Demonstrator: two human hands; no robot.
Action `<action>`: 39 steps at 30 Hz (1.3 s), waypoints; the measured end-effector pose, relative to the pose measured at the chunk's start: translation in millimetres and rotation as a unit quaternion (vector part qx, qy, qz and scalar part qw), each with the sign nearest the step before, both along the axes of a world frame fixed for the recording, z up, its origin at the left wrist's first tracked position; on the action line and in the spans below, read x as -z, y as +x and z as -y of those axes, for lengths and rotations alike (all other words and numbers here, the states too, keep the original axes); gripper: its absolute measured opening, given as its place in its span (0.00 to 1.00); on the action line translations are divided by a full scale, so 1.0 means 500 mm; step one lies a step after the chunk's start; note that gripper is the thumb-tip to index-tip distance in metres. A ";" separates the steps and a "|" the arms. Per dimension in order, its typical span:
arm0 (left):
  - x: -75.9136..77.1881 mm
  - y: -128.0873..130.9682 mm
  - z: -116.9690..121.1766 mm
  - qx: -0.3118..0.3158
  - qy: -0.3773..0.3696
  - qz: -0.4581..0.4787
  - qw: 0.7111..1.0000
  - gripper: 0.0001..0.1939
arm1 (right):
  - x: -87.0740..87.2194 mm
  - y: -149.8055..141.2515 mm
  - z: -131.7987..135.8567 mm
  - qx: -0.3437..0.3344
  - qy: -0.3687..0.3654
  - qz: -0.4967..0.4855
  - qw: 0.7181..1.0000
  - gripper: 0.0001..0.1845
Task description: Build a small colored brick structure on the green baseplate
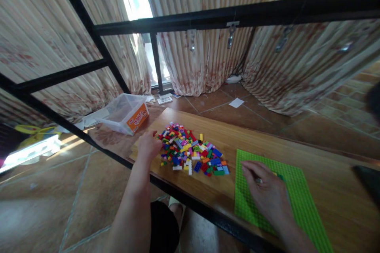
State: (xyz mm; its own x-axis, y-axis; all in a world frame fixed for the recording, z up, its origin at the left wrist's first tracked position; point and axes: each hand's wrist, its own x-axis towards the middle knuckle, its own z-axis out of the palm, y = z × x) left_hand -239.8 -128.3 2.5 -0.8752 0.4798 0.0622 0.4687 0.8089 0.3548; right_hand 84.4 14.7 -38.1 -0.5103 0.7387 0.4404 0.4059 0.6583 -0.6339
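A loose pile of many-coloured toy building bricks (185, 148) is spread over the wooden table. At the pile's left edge is my left hand (149, 144), its fingers curled in against the bricks; what they hold, if anything, is hidden. To the right lies a green studded baseplate (299, 189). Over it is my right hand (265, 191), closed, thumb and fingers drawn together. A small pale spot shows between those fingers, too small to name. Just behind the knuckles, a few green and yellow bricks (279, 176) show on the baseplate, partly covered by the hand.
A clear plastic box (124, 112) with an orange label stands on the floor beyond the table's left end. Dark metal bars (208, 16) cross in front of the curtains (190, 63). A dark flat object (368, 182) lies at the table's right. Papers (236, 102) are on the tiles.
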 end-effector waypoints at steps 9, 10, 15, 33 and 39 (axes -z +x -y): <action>0.015 -0.004 -0.011 0.013 -0.030 0.023 0.999 0.19 | 0.011 -0.012 0.004 -0.013 -0.011 0.014 1.000 0.16; 0.010 -0.006 -0.007 0.009 -0.027 0.017 0.999 0.18 | 0.011 -0.012 0.003 -0.012 -0.012 0.014 1.000 0.16; -0.014 -0.004 0.007 -0.016 0.065 0.016 0.998 0.16 | 0.007 -0.013 0.002 -0.008 -0.016 -0.014 1.000 0.15; 0.024 0.369 -0.161 0.296 0.317 0.296 0.851 0.12 | -0.045 -0.046 -0.006 0.025 -0.397 -0.314 0.862 0.16; 0.024 0.367 -0.181 0.312 0.314 0.408 0.798 0.10 | -0.048 -0.040 -0.008 0.010 -0.405 -0.299 0.864 0.14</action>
